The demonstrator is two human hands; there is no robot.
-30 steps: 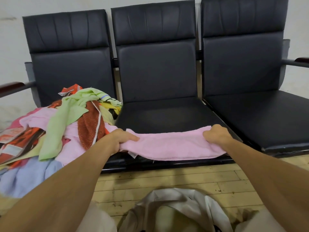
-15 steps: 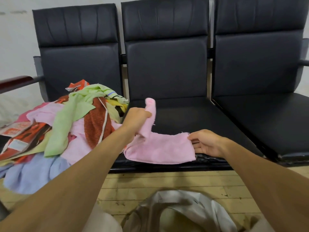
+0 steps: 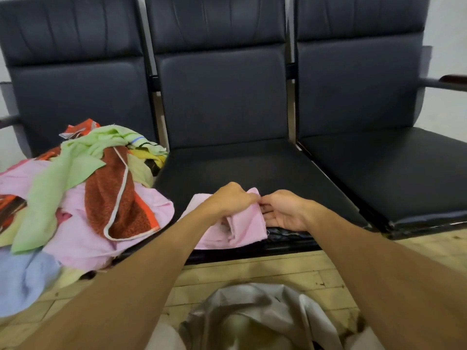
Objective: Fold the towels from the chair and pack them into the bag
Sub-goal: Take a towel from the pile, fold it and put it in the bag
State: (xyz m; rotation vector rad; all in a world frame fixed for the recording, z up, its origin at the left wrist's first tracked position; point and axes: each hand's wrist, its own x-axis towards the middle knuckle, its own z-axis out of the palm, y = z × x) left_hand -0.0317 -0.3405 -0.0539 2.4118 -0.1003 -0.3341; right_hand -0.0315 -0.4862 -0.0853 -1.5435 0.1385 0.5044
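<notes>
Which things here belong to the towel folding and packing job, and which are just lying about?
In the job: pink towel, held by left hand and right hand; towel pile; bag.
Just lying about: right seat; armrest; wooden floor.

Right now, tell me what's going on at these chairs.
A person is folding a pink towel on the front edge of the middle seat. The left hand grips its bunched upper layer, and the right hand pinches the towel's top corner beside it. The towel lies partly folded, not yet packed. A pile of unfolded towels covers the left seat. A grey bag sits open on the floor below the arms; what is inside is too blurred to tell.
</notes>
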